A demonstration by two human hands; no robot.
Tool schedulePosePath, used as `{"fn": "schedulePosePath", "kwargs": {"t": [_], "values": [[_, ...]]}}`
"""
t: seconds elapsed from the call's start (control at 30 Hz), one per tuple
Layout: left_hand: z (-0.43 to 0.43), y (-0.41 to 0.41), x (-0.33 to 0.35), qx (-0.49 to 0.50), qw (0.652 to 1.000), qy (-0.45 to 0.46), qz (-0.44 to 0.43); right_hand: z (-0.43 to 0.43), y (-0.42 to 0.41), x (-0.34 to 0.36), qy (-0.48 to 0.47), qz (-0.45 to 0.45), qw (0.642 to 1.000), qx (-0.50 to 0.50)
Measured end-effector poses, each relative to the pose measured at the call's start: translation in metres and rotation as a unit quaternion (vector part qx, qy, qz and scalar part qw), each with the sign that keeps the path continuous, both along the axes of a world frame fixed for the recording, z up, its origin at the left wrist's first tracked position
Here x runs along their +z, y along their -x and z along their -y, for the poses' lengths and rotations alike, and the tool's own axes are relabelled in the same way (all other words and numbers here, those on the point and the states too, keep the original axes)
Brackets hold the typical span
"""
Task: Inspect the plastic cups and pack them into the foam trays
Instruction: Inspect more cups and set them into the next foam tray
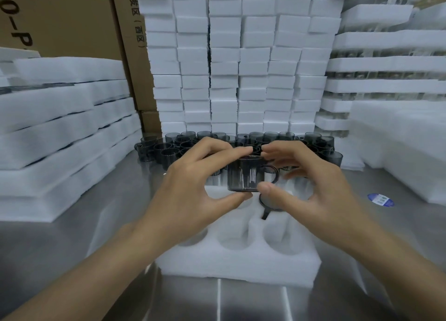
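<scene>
Smoke-grey cup (246, 173) is pinched top and base by left hand (190, 183) and right hand (311, 183), above the tray (241, 267). One packed cup (271, 206) sits in a far pocket; near pockets look empty. Many loose cups (169, 149) wait behind the tray.

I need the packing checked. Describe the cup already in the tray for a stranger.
On the steel table, find the white foam tray nearest the viewer. In its far row, under the right hand, a dark cup sits sunk in a pocket. It alone is in foam: other cups stand loose behind, and one cup is held above.
</scene>
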State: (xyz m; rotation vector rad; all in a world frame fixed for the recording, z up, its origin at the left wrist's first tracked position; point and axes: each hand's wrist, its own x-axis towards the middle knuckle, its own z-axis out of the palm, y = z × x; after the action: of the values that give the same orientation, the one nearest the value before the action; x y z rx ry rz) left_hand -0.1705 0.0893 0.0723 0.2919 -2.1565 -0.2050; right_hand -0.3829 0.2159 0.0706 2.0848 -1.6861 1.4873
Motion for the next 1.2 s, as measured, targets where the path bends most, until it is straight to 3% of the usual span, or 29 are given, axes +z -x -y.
{"fn": "schedulePosePath", "kwargs": {"t": [0.1,0.23,0.33,0.43,0.57,0.83,1.03,1.2], "values": [[-0.002,0.001,-0.001,-0.006,1.000,0.004,0.007,0.002,0.002,-0.001,-0.024,0.043,0.998,0.029],[-0.006,0.002,-0.001,-0.027,0.999,-0.029,0.011,0.008,0.000,0.001,-0.053,0.199,0.972,0.111],[-0.007,0.001,0.002,-0.073,0.987,-0.132,0.049,0.006,0.002,0.006,-0.071,0.257,0.956,0.118],[-0.011,0.001,0.008,-0.176,0.944,-0.263,0.094,0.005,0.006,0.008,-0.085,0.282,0.950,0.107],[-0.014,0.003,0.008,-0.198,0.923,-0.323,0.063,0.006,0.009,0.009,-0.080,0.275,0.954,0.084],[-0.035,0.012,-0.011,-0.117,0.962,-0.189,0.157,0.013,0.044,0.006,-0.038,0.332,0.941,-0.056],[-0.047,0.014,-0.010,-0.058,0.976,-0.120,0.172,0.017,0.046,0.000,-0.047,0.300,0.950,-0.076],[-0.054,0.016,-0.012,-0.038,0.976,-0.116,0.179,0.018,0.045,-0.002,-0.043,0.275,0.957,-0.081]]}}
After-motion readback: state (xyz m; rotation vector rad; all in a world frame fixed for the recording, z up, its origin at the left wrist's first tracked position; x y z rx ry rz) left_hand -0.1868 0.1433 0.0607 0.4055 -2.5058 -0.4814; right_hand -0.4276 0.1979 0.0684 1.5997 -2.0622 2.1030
